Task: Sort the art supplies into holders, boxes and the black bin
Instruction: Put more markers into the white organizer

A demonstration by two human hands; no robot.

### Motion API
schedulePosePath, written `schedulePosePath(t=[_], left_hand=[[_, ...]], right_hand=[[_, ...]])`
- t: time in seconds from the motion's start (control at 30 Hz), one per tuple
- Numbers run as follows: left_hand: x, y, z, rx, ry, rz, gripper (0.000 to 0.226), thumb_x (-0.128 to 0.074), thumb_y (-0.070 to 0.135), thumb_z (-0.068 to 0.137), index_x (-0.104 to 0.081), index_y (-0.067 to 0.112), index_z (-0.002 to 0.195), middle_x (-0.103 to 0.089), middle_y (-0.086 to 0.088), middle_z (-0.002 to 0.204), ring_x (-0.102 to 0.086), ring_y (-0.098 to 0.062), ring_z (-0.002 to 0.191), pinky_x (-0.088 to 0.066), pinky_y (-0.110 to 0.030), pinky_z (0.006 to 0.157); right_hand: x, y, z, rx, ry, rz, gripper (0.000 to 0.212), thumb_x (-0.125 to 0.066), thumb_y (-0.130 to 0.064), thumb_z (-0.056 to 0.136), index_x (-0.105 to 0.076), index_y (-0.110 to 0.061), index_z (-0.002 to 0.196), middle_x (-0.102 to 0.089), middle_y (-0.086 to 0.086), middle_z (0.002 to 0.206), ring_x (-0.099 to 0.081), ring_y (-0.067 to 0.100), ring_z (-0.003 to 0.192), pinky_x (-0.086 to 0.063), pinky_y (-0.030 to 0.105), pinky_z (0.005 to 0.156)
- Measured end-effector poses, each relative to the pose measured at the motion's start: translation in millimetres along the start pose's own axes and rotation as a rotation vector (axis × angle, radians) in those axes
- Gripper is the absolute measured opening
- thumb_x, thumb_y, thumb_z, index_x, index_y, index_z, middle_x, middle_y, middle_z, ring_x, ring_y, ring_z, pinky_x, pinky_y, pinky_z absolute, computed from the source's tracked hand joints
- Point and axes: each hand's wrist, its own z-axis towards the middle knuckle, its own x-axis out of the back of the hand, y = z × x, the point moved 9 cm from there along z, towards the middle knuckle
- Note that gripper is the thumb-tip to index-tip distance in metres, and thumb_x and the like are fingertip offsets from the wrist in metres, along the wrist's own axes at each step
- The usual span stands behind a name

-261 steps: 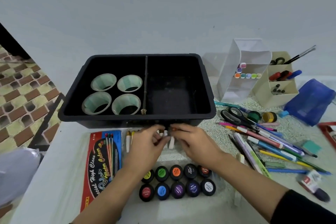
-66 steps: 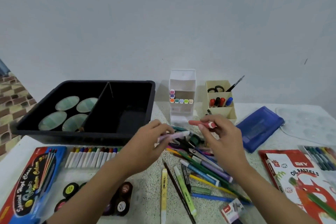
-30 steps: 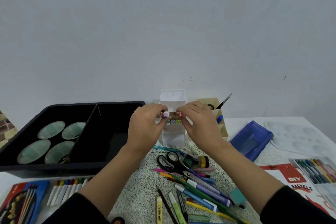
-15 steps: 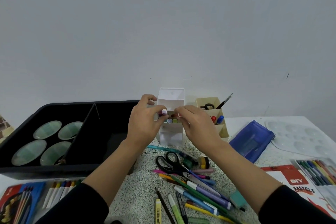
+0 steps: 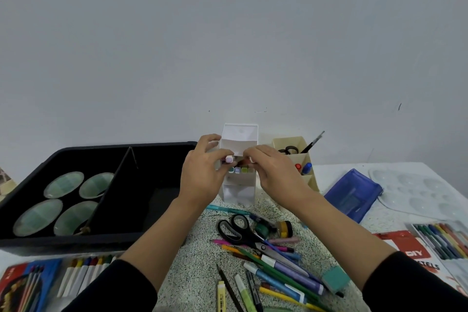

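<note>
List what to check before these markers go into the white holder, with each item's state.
1. Left hand pinches the lilac-capped marker: ok.
2. Right hand has a firm hold on a marker: cannot tell, its fingers hide it.
3. White holder upright, open front facing the person: ok.
4. Free room above the row of markers in it: cannot tell, hands cover that shelf.
5. Pile of pens sorted: not ok, lying loose beside the scissors.
</note>
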Motion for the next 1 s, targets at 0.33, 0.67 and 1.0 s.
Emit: schedulePosePath(t=[0.33, 0.67, 1.0], left_hand=[[6.6, 7.1, 4.0, -0.104, -0.036, 0.063, 0.012, -0.072, 0.023, 0.093, -0.077, 0.02, 0.104, -0.047, 0.002, 0.135, -0.065, -0.013, 0.09, -0.057, -0.039, 0.072], [-9.8, -7.8, 9.1, 0.052, -0.262, -0.005, 0.041, -0.07, 0.055, 0.087, -0.068, 0.034, 0.123, -0.044, 0.012, 0.126, -0.054, -0.006, 0.104, -0.048, -0.026, 0.09], [-9.7, -14.7, 23.2, 0.049, -0.319, -0.077, 0.033, -0.061, 0.058, 0.091, -0.076, 0.032, 0.105, -0.052, 0.013, 0.135, -0.069, -0.001, 0.082, -0.057, -0.033, 0.084]], right_hand=[[-0.8, 8.3, 5.3, 0.015, -0.065, 0.092, 0.03, -0.057, 0.014, 0.085, -0.062, -0.008, 0.105, -0.064, 0.005, 0.1, -0.056, 0.024, 0.088, -0.048, 0.035, 0.071], [-0.1, 11.5, 5.7, 0.0, -0.069, 0.109, 0.024, -0.06, 0.007, 0.089, -0.064, -0.01, 0.106, -0.066, 0.003, 0.101, -0.057, 0.02, 0.089, -0.045, 0.029, 0.072], [-3.7, 14.7, 0.9, -0.019, -0.055, 0.154, 0.027, -0.06, 0.007, 0.089, -0.064, -0.014, 0.106, -0.065, -0.003, 0.1, -0.057, 0.015, 0.09, -0.047, 0.028, 0.075]])
